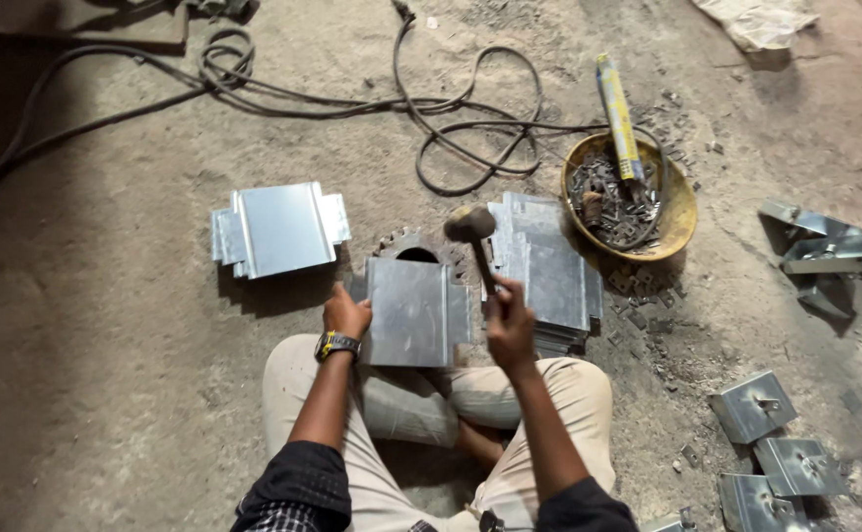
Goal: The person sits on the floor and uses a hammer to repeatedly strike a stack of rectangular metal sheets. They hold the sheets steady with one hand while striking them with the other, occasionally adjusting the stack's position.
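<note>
The concrete floor (106, 325) spreads out around the seated person, with black cables (451, 118) looping well beyond both hands. Just right of the right hand lies a stack of metal sheets (549, 271); farther right and beyond it sits a yellow bowl (682, 212) of small metal scraps with a long yellow packet (620, 118) leaning in it. Up and left of the left hand lies another folded sheet (278, 229). The folded metal plate (409, 312) rests between the two hands on a toothed gear (401, 244). The left hand (345, 313) is closed on the plate's left edge. The right hand (510, 325) is wrapped around the handle of a hammer (470, 227), its head raised just above the plate's far right corner.
</note>
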`<act>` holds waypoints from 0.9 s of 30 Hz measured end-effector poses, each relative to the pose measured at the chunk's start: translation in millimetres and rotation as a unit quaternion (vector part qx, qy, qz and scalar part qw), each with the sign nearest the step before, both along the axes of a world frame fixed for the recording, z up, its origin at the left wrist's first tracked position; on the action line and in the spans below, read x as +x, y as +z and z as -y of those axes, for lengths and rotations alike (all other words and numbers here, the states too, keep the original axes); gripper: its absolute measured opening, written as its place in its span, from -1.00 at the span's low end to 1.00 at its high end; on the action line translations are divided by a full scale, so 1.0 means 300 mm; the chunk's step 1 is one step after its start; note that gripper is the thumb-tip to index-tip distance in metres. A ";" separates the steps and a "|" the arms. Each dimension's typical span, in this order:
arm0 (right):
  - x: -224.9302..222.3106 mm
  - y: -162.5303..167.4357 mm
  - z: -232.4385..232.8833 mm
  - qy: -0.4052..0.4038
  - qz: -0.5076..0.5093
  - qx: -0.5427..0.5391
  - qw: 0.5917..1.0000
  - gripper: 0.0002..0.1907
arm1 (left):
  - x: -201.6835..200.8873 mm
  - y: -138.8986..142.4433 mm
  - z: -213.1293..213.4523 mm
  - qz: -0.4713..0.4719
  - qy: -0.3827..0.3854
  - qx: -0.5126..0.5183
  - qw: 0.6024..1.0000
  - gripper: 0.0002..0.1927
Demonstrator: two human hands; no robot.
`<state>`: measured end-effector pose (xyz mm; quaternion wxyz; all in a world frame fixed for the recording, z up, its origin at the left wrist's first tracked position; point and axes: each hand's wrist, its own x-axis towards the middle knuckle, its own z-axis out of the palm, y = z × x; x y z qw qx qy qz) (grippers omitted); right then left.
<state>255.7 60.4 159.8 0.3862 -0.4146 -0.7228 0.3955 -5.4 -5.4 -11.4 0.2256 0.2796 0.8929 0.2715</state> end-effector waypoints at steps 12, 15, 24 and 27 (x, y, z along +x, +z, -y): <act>0.010 0.155 -0.128 -0.059 -0.224 0.353 0.906 -0.83 | 0.024 -0.058 0.024 0.013 0.019 -0.003 1.000 -0.37; -0.032 -0.122 -0.093 -0.026 -0.093 0.293 0.951 -0.87 | 0.030 -0.051 0.016 0.013 0.026 0.007 1.000 -0.41; 0.083 -0.072 -0.108 -0.068 0.061 -0.010 0.996 -0.72 | 0.018 -0.075 0.017 -0.011 0.010 0.023 1.000 -0.33; 0.077 0.170 -0.083 -0.045 -0.049 0.053 0.996 -0.67 | 0.017 -0.076 0.012 -0.009 0.006 0.020 1.000 -0.29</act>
